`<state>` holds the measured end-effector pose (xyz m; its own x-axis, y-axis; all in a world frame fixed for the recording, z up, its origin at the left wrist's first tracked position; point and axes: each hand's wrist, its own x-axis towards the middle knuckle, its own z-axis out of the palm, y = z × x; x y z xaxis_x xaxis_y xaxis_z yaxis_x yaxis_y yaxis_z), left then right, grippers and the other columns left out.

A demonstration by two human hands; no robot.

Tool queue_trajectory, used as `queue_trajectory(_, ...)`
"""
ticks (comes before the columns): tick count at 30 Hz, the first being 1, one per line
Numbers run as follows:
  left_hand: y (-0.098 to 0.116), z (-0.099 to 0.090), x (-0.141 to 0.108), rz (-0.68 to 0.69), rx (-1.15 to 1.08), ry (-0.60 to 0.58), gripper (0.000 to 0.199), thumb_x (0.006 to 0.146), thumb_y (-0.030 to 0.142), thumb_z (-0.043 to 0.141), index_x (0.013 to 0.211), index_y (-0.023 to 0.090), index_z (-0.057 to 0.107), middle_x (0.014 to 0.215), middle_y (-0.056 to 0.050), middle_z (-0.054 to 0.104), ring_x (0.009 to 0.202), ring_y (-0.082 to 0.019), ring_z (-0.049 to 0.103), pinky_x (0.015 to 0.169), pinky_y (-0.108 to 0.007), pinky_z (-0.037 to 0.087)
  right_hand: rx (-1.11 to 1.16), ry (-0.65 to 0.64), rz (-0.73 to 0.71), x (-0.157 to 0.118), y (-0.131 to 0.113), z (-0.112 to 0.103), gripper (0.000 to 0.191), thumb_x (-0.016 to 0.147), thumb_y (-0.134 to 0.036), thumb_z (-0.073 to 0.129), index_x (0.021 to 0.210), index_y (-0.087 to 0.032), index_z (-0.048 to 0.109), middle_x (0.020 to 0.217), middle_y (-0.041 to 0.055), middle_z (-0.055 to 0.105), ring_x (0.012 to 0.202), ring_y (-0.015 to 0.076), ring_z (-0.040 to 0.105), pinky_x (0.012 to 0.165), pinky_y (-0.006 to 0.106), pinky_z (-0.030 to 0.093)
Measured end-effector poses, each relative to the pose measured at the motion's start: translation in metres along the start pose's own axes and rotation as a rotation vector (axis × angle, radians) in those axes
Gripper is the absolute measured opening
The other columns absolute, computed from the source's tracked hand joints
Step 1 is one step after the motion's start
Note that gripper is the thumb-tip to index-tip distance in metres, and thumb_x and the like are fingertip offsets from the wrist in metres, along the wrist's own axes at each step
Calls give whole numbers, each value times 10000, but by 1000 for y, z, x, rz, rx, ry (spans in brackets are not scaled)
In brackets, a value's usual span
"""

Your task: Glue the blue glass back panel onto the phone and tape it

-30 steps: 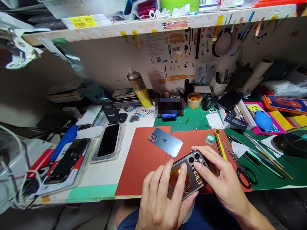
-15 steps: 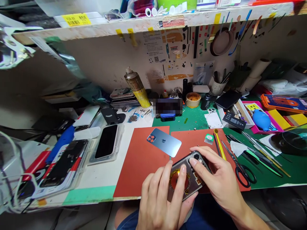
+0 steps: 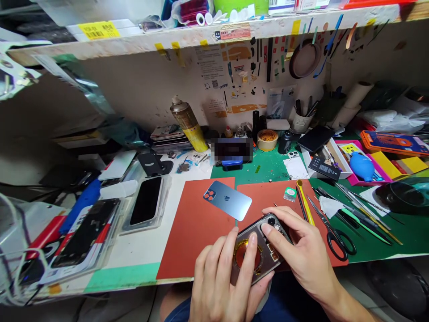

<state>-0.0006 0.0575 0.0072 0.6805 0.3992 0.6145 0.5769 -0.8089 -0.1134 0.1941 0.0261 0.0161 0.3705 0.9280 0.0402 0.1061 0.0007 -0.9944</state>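
Opened phone (image 3: 262, 259): held between both hands above the near edge of the surface (image 3: 134, 257), tilted, its back off and the inside turned up; a copper-coloured coil (image 3: 240, 254) shows between the fingers, and a camera lens (image 3: 271, 221) at the upper corner.
Left hand (image 3: 217, 286): grip clamped on the phone, fingers spread over the back, one across the coil, thumb along the lower edge.
Right hand (image 3: 304, 250): grip clamped on the phone's camera end, thumb on the back beside the lens, forefinger along the top edge; the other fingers are partly hidden.
Blue back panel (image 3: 231, 203): lies flat beyond the phone, apart from both hands, across the join of the left red mat (image 3: 184, 232) and the right red mat (image 3: 258, 194).
Right red mat: bears a small green-and-white packet (image 3: 290, 194) and a yellow tool (image 3: 305, 203).
Scissors (image 3: 330, 228): near the right hand, blades pointing away from the person.
Far right: a blue air blower (image 3: 362, 166) in a pink tray (image 3: 378, 179).
Left side: a dark-screened phone (image 3: 146, 201) on a clear case (image 3: 162, 210).
Rear: a spray can (image 3: 188, 125), leaning; a tape roll (image 3: 267, 144) farther right.
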Motion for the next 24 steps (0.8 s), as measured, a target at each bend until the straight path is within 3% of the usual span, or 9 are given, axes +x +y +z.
queue_trajectory(11, -3, -2, -3, -27, -77, -31, 469, 1015, 354, 708, 1375, 54, 698, 1380, -284, 645, 1179, -417, 644, 970, -539, 503, 110, -221, -73, -2, 8, -19, 345, 1106, -357, 623, 1436, -352, 726, 1316, 56, 699, 1151, 188, 705, 957, 253, 578)
queue_trajectory(17, -1, -1, -5, -12, -58, -23, 468, 1018, 364, 701, 1363, 48, 701, 1369, -295, 649, 1163, -418, 644, 963, -549, 501, 84, -120, 8, 2, 5, -12, 275, 1081, -427, 677, 1287, -313, 818, 1149, 39, 749, 971, 161, 712, 852, 243, 576)
queue_trajectory(24, -2, -2, -7, -8, -65, -41, 455, 1022, 350, 690, 1366, 52, 701, 1383, -297, 646, 1174, -416, 639, 967, -549, 497, 83, -151, -40, 2, 6, -17, 298, 1121, -385, 593, 1295, -334, 829, 1249, 51, 759, 1053, 169, 711, 872, 242, 553)
